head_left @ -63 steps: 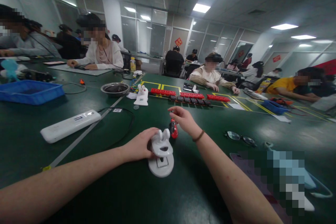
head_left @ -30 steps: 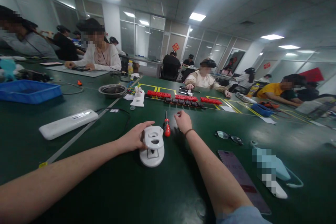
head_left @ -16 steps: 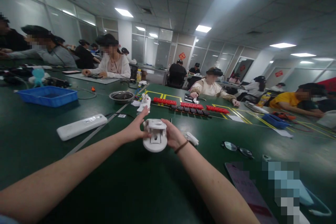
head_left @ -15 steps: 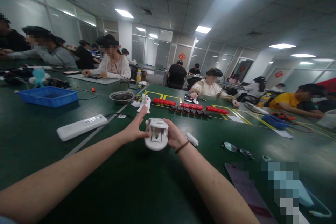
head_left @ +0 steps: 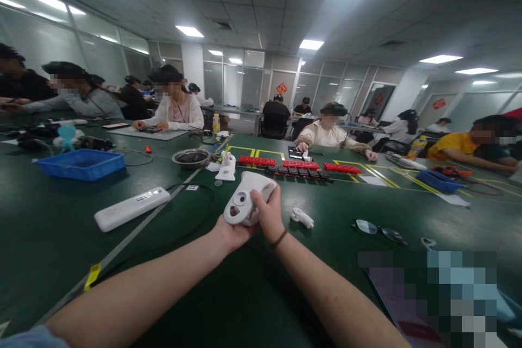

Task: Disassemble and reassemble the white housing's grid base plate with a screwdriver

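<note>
A white plastic housing (head_left: pixel 249 191), rounded and with a round hole and a cut-out at its near end, is held up over the table between both hands. My left hand (head_left: pixel 235 232) cups it from below, its fingers mostly hidden beneath. My right hand (head_left: pixel 269 211) grips its right side, thumb pressed on the top face. Beyond the housing stands a white plastic bracket-like part (head_left: pixel 227 166). A small white jointed piece (head_left: pixel 302 218) lies to the right of my right hand.
On the left are a long white plastic case (head_left: pixel 132 209), a blue tray (head_left: pixel 84 166) and a metal bowl (head_left: pixel 191 159). Red strips (head_left: pixel 300 165) and a black strip (head_left: pixel 300 174) lie farther back. Eyeglasses (head_left: pixel 379 231) and a phone (head_left: pixel 402 304) rest at right. Several people sit around the tables.
The housing has been turned over, from its hollow side to the face with the round hole. My left hand has gone from open at its left side to underneath it.
</note>
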### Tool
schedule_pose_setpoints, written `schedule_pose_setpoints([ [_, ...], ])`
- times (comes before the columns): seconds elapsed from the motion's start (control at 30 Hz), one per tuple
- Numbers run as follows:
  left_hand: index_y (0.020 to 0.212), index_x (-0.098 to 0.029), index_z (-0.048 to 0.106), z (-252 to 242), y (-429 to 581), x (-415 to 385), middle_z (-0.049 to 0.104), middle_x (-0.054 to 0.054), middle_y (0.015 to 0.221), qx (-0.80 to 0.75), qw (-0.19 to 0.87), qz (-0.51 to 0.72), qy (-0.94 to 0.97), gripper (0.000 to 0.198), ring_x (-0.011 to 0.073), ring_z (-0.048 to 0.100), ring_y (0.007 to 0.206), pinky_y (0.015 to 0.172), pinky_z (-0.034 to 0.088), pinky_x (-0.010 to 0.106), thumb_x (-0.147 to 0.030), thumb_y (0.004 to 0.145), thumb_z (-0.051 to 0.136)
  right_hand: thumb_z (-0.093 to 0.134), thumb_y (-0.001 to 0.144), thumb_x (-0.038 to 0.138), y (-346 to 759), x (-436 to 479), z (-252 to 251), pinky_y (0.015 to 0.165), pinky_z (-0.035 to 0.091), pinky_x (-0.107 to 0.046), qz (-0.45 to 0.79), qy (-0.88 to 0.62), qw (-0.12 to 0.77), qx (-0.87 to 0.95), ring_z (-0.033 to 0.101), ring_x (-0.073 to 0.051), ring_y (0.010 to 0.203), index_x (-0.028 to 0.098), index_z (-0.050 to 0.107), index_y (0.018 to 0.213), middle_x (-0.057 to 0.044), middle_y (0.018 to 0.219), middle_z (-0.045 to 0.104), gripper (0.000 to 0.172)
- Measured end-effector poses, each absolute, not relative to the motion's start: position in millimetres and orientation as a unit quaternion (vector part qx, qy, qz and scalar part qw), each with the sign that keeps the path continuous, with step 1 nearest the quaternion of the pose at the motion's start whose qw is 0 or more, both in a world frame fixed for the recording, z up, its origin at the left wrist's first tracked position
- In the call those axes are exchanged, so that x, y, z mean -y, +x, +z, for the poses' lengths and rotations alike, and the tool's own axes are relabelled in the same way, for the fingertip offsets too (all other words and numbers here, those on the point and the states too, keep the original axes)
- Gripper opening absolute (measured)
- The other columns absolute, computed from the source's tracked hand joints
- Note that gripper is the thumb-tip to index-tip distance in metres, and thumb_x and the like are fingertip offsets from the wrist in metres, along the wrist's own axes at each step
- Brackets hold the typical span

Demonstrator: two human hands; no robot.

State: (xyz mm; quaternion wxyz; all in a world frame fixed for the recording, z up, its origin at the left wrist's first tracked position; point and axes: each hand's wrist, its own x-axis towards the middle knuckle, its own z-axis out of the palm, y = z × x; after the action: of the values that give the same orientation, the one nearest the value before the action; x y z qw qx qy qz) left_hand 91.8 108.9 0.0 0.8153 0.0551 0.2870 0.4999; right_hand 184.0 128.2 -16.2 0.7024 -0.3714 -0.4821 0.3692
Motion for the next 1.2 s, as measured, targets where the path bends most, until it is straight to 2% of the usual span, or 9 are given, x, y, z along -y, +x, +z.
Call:
schedule_pose_setpoints([
  [0.2, 0.092, -0.019, 0.052, -8.5, 91.3, -113.2, 0.062, 0.004, 0.079, -0.318, 0.797, 0.512, 0.047, 0.021, 0.0204, 0.062, 0.072, 0.063, 0.051, 0.036, -0.022, 0.083, 0.033, 0.063, 0.068, 0.031, 181.7, -127.3, -25.3, 0.084, 0.04, -0.03, 0.337, -0.389, 0.692, 0.507, 0.051, -0.018, 0.092, 0.021, 0.039, 0.103, -0.003, 0.097, 0.052, 0.044],
  [0.33, 0.078, -0.018, 0.05, -12.8, 94.2, -112.5, 0.057, 0.001, 0.064, -0.337, 0.791, 0.508, 0.05, 0.018, 0.014, 0.06, 0.063, 0.057, 0.05, 0.025, -0.018, 0.083, 0.033, 0.064, 0.067, 0.033, 183.5, -128.1, -13.4, 0.087, 0.039, -0.032, 0.327, -0.369, 0.716, 0.494, 0.05, -0.018, 0.096, 0.021, 0.038, 0.106, -0.004, 0.103, 0.051, 0.048],
  [0.4, 0.066, -0.016, 0.043, -17.7, 92.9, -110.7, 0.047, -0.001, 0.052, -0.359, 0.803, 0.472, 0.051, 0.023, 0.0084, 0.052, 0.048, 0.047, 0.046, 0.018, -0.015, 0.084, 0.03, 0.064, 0.066, 0.033, 187.0, -130.3, -1.4, 0.086, 0.04, -0.033, 0.351, -0.346, 0.742, 0.454, 0.051, -0.019, 0.095, 0.02, 0.039, 0.103, -0.005, 0.102, 0.053, 0.047],
  [0.5, 0.057, -0.016, 0.033, -24.2, 83.2, -100.3, 0.029, -0.006, 0.044, -0.379, 0.833, 0.396, 0.074, 0.029, 0.0037, 0.032, 0.034, 0.032, 0.028, 0.011, -0.019, 0.085, 0.029, 0.063, 0.065, 0.031, 194.0, -130.2, 19.7, 0.083, 0.042, -0.033, 0.422, -0.311, 0.768, 0.368, 0.054, -0.019, 0.091, 0.018, 0.042, 0.099, -0.005, 0.099, 0.055, 0.042],
  [0.67, 0.054, -0.016, 0.037, -38.5, 46.0, -58.9, 0.028, -0.007, 0.043, -0.373, 0.849, 0.318, 0.197, 0.033, 0.0037, 0.022, 0.033, 0.031, 0.012, 0.015, -0.033, 0.082, 0.043, 0.052, 0.072, 0.032, 200.4, -90.7, 28.9, 0.077, 0.046, -0.032, 0.605, -0.318, 0.665, 0.3, 0.055, -0.02, 0.091, 0.018, 0.05, 0.097, -0.005, 0.098, 0.059, 0.029],
  [0.77, 0.052, -0.016, 0.034, -50.7, 22.4, -34.1, 0.027, -0.008, 0.045, -0.403, 0.771, 0.261, 0.419, 0.046, 0.0023, 0.019, 0.037, 0.035, 0.008, 0.018, -0.054, 0.064, 0.058, 0.048, 0.076, 0.035, 200.6, -49.6, 9.0, 0.075, 0.046, -0.03, 0.726, -0.368, 0.537, 0.222, 0.059, -0.019, 0.081, 0.015, 0.056, 0.096, -0.006, 0.089, 0.062, 0.029],
  [0.87, 0.054, -0.018, 0.032, -54.9, 8.8, -23.1, 0.026, -0.008, 0.047, -0.425, 0.737, 0.277, 0.446, 0.055, 0.003, 0.018, 0.04, 0.037, 0.008, 0.019, -0.068, 0.056, 0.052, 0.047, 0.078, 0.038, 202.4, -18.4, -13.8, 0.078, 0.045, -0.031, 0.788, -0.371, 0.465, 0.158, 0.06, -0.018, 0.077, 0.012, 0.059, 0.095, -0.007, 0.085, 0.063, 0.033],
  [1.03, 0.052, -0.019, 0.03, -50.8, 6.5, -27.5, 0.024, -0.008, 0.044, -0.41, 0.761, 0.258, 0.433, 0.055, 0.0035, 0.017, 0.038, 0.033, 0.01, 0.019, -0.07, 0.057, 0.049, 0.054, 0.074, 0.04, 206.2, -2.5, -29.6, 0.083, 0.042, -0.035, 0.777, -0.377, 0.483, 0.146, 0.058, -0.022, 0.085, 0.013, 0.056, 0.101, -0.01, 0.094, 0.061, 0.038],
  [1.2, 0.055, -0.018, 0.034, -49.8, 4.5, -29.9, 0.025, -0.009, 0.043, -0.371, 0.788, 0.212, 0.443, 0.051, 0.0039, 0.018, 0.038, 0.033, 0.011, 0.019, -0.067, 0.061, 0.049, 0.06, 0.068, 0.035, 202.4, -6.2, -37.0, 0.076, 0.045, -0.034, 0.7, -0.456, 0.525, 0.163, 0.059, -0.022, 0.081, 0.015, 0.051, 0.099, -0.008, 0.091, 0.061, 0.038],
])
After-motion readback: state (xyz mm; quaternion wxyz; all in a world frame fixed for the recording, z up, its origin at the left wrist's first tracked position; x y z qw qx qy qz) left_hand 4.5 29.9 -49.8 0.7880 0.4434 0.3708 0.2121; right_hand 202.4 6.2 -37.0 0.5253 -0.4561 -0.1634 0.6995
